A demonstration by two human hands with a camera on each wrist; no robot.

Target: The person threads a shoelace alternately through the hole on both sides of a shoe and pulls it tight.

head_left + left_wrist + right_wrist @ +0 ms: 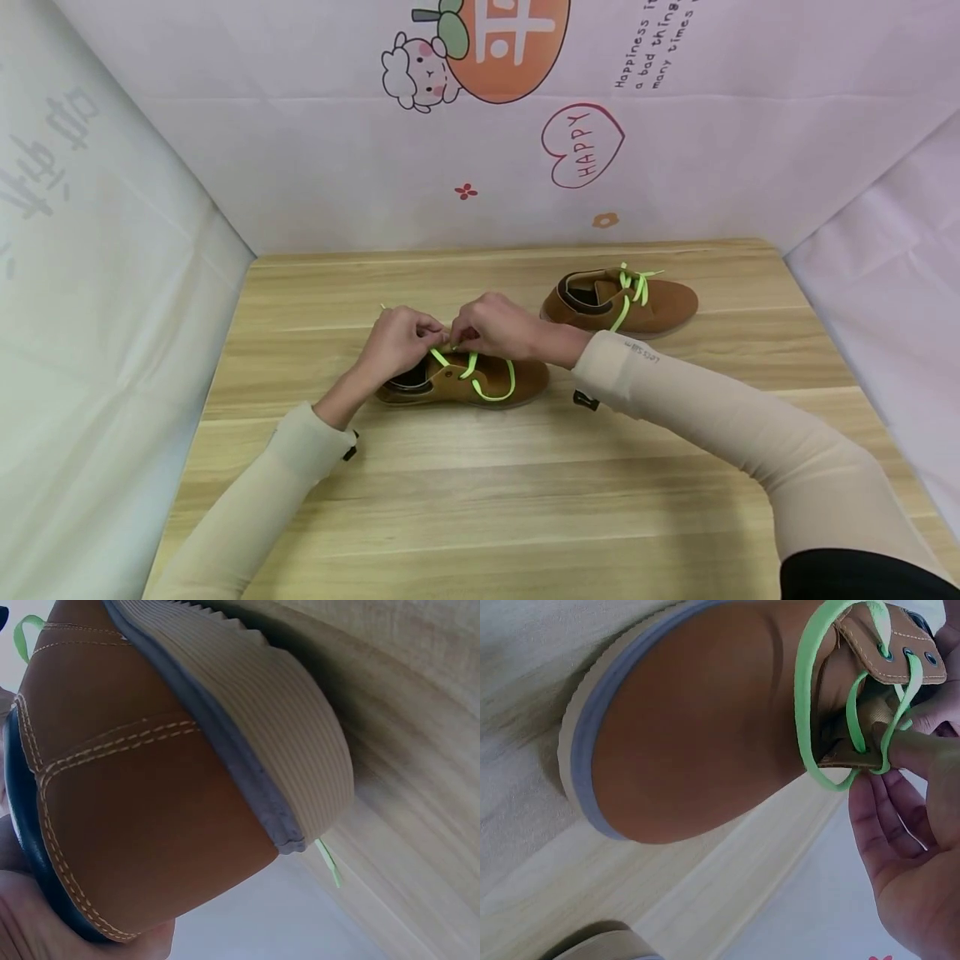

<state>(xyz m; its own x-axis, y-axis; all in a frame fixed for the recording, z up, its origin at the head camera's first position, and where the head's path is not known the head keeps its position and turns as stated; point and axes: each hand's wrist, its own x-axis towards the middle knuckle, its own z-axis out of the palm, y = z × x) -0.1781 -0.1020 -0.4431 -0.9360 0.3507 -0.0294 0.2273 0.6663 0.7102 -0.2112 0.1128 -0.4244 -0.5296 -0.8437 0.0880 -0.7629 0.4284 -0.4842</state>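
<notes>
A brown shoe (528, 379) with bright green laces lies on the table, toe to the right. My left hand (397, 340) is over its opening, with fingertips gathered at the green shoelace (495, 398); its exact pinch is partly hidden. My right hand (495, 327) meets it from the other side. In the right wrist view, the right thumb and fingers (866, 810) pinch the lace against the eyelet flap (847, 759). A loose loop of lace curves over the near side. The left wrist view shows the shoe's heel (150, 832) up close.
Another brown shoe (667, 304), its green lace threaded, stands behind and to the right, near my right forearm. The wooden table (480, 500) ends at a printed white cloth (337, 167), with cloth on both sides too.
</notes>
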